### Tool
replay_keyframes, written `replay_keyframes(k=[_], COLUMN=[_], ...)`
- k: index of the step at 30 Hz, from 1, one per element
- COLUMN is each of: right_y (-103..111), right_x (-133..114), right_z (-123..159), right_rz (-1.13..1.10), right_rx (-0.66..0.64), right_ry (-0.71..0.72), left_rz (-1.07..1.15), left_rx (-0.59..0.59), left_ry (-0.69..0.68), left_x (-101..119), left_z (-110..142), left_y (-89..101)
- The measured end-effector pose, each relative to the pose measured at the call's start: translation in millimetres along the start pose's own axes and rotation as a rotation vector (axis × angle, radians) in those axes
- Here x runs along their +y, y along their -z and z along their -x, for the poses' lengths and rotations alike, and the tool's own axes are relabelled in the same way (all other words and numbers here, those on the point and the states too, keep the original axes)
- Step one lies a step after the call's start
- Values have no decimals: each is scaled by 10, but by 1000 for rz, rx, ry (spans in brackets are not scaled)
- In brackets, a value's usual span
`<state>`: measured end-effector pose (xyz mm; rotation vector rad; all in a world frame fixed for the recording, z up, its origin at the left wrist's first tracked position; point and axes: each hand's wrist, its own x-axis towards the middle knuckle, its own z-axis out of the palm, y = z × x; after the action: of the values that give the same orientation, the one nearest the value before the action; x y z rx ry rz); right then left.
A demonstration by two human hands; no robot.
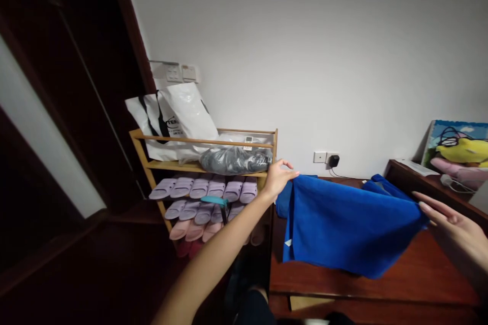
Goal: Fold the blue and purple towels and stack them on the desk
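A blue towel [343,223] hangs stretched out above the dark wooden table [381,279]. My left hand [278,177] pinches its upper left corner, arm reaching out from the lower middle. My right hand [453,228] holds the upper right corner at the frame's right side, its other fingers extended. A further fold of blue cloth [381,185] lies on the table behind the towel.
A wooden shoe rack [208,162] left of the table holds rows of lilac and pink slippers [206,198], white bags [171,117] and a dark bundle [236,160]. A wall socket with a plug [328,159] sits behind the table. Plush toys [463,155] lie on a raised shelf at right.
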<state>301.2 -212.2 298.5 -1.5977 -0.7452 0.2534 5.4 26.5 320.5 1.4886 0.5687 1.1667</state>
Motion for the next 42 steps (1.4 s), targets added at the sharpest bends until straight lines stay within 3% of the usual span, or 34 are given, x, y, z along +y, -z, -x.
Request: replay_keyframes(k=[4,7,17,20,26,34,42], right_y=[-147,-248,-405,-441,-500,-506,-387], right_x=[-130,-173,-215,-218,-202,-263,-49], right_z=[33,87,54,8,-56,-13,-70], right_rz=[75,-4,-308,-359,-255,-6,168], right_rx=[-90,-122,-261,-232,-207,-85,-22], right_ry=[-45,-48,-174,-142,-115,46,195], left_rz=[-53,-77,-148,-168,-211,-302,-585], left_rx=[75,73,29,5,-51,-136,-190], left_ry=[-21,-6,34,50,64,22,-134], left_x=[143,228,377,360,315,304,571], left_z=[35,70,72,37,-38,-60,187], left_y=[233,347,508,556,657,742,703])
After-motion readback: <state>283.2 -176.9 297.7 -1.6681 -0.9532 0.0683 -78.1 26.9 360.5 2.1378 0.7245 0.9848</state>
